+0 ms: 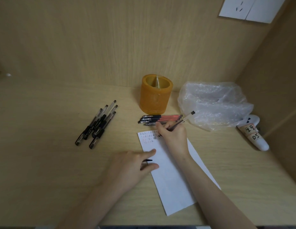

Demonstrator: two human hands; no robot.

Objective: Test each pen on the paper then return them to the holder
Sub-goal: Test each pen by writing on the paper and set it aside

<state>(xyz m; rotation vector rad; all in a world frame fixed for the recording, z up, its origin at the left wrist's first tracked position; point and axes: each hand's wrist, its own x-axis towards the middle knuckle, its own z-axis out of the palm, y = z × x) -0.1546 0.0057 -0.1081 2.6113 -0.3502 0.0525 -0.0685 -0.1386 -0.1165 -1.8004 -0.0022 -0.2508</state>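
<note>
A: How many pens do you count on the pale wooden tabletop [44,162]?

B: Two groups. On the left lies a loose pile of black-capped clear gel pens [97,125]; I make out about five, though they overlap, so the count is not firm. Just in front of the amber translucent cylindrical pen holder [154,95] lies a second cluster of pens with black caps and pinkish-red barrels [160,119], three or four, side by side and touching.

A: And the holder?

B: One, upright, with a divider visible inside. No pens stand in it.

A: What are the hands doing?

B: The right hand [173,136] is closed in a writing grip around one clear-barrelled pen with a black end [185,119], its tip down on the top of the single white sheet of paper [173,182], beside rows of small black and red written marks [148,137]. The left hand [134,166] rests flat on the sheet's left edge, fingers loosely curled, with a small black pen cap [148,161] pinched between two of them.

A: Anything else?

B: One crumpled clear plastic bag [213,104] to the right of the holder, and one white tube with handwritten labels [254,134] lying beyond it, by the side wall.
</note>
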